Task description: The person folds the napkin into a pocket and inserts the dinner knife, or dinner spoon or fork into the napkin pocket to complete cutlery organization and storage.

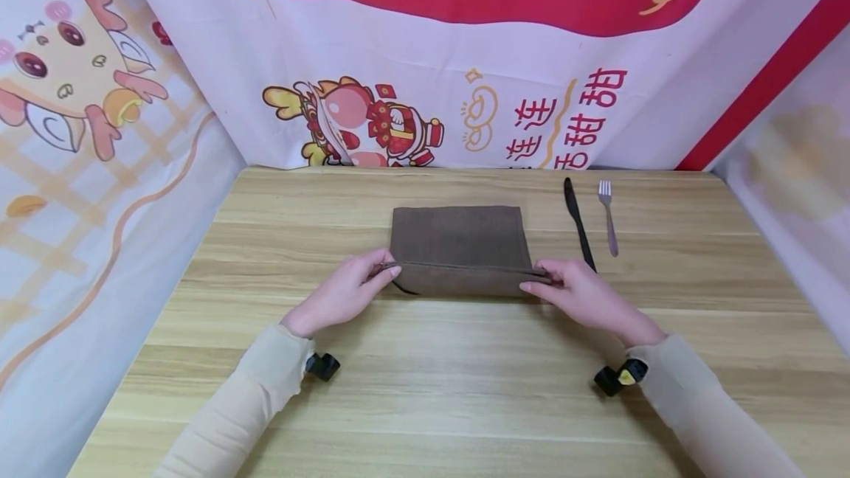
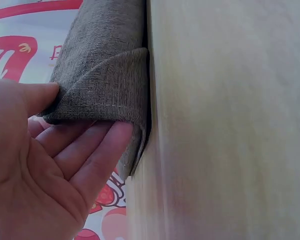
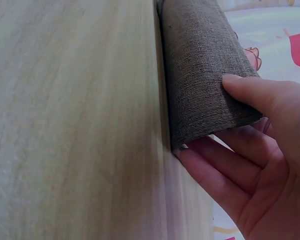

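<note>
Left hand (image 1: pixel 347 288) and right hand (image 1: pixel 587 293) pinch the brown cloth (image 1: pixel 458 234) by its fold (image 1: pixel 465 281) (left corner (image 2: pixel 115 82) skewed), best kept taut and level.

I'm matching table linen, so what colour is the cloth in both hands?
The cloth is dark greyish brown; the head view shows its colour best.

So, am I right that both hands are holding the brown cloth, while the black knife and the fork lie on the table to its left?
Not quite: the head view shows the black knife and the fork on the table to the right of the brown cloth, which the left hand and right hand both hold.
</note>
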A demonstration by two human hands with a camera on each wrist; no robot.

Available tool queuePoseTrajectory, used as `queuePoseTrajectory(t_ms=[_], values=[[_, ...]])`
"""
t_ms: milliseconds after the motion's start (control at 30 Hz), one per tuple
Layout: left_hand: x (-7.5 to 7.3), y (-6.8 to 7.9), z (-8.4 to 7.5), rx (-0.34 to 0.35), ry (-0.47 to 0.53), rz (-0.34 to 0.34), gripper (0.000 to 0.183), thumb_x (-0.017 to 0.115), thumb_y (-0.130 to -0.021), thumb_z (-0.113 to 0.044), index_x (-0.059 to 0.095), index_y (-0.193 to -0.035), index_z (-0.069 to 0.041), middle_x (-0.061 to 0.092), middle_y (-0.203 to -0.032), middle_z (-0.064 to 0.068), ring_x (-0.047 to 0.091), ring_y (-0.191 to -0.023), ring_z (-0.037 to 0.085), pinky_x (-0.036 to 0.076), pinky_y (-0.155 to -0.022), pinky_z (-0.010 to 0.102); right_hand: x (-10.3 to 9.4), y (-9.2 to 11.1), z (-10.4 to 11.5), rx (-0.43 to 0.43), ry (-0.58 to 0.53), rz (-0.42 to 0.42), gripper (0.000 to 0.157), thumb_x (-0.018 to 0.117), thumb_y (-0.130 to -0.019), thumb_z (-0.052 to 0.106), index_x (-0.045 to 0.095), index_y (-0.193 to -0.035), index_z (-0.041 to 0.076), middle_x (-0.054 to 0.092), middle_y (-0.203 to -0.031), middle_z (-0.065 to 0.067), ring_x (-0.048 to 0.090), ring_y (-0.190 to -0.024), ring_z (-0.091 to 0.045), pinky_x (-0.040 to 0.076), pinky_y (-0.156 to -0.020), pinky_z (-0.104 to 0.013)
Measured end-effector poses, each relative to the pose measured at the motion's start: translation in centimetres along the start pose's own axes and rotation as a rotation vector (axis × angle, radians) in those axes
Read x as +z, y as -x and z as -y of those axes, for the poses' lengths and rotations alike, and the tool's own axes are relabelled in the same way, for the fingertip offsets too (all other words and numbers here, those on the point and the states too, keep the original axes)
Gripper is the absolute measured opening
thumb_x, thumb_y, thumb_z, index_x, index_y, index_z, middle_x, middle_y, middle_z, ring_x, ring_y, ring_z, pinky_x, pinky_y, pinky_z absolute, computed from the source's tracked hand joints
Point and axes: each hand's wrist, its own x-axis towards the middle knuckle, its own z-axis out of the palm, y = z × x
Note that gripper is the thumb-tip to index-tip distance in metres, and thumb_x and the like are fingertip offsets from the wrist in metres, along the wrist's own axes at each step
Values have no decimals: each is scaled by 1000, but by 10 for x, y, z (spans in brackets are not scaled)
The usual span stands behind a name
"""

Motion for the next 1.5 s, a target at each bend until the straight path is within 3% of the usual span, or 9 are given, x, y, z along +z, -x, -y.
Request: queuePoseTrajectory(t_ms=[233, 467, 667, 833, 1067, 1267, 1367, 1500], values=[[3, -4, 5, -43, 5, -13, 20, 53, -108, -25, 59, -92, -16, 47, -65, -3, 46, -53, 13, 40, -51, 30, -1, -5, 0, 53, -8, 23, 30, 64, -102, 36, 53, -84, 14, 45, -64, 1, 43, -55, -17, 38, -48, -28], [4, -13, 8, -180, 100, -2, 33, 52, -109, -29, 56, -82, -10, 49, -63, 2, 61, -56, 21, 53, -52, 34, -1, -16, -6, 152, -79, 32, 40, 64, -101, 42, 49, -81, 10, 44, -65, -2, 58, -62, -25, 46, -53, -32], [6, -19, 10, -267, 115, -3, 31, 51, -109, -29, 63, -90, -7, 54, -67, 5, 62, -56, 22, 57, -54, 36, 2, -30, -12, 178, -113, 7, 40, 63, -102, 38, 47, -79, 9, 48, -66, -3, 60, -62, -26, 57, -58, -38], [7, -26, 14, -295, 108, 24, 30, 50, -109, -29, 62, -91, -7, 57, -66, 7, 62, -54, 22, 56, -53, 36, 4, -38, -18, 193, -55, -10, 41, 64, -102, 39, 50, -78, 9, 48, -60, -1, 60, -56, -24, 51, -51, -34], [4, -32, 17, -324, 131, 59, 31, 51, -109, -26, 63, -90, -4, 53, -61, 5, 61, -51, 20, 57, -51, 35, 4, -45, -17, 261, -51, 7, 32, 67, -100, 38, 65, -87, 8, 51, -61, -2, 62, -57, -24, 50, -51, -34], [-4, -29, 23, -360, 302, 100, 29, 56, -107, -27, 61, -95, -1, 58, -71, 7, 63, -59, 20, 60, -59, 37, 3, -46, -14, 294, -67, 16, 33, 70, -98, 40, 68, -89, 8, 52, -61, -1, 63, -59, -23, 52, -55, -34], [-8, -24, 28, -381, 432, 116, 28, 59, -106, -24, 60, -103, 3, 63, -82, 12, 67, -70, 23, 62, -68, 38, 2, -44, -15, 293, -128, 20, 36, 70, -98, 38, 63, -86, 5, 51, -63, -1, 61, -62, -23, 57, -59, -36], [-12, -18, 32, -388, 536, 112, 28, 59, -106, -18, 60, -114, 9, 65, -93, 16, 71, -81, 27, 61, -76, 39, -2, -39, -19, 301, -238, 12, 31, 70, -99, 31, 65, -95, 1, 61, -74, -4, 62, -68, -23, 61, -66, -39]])
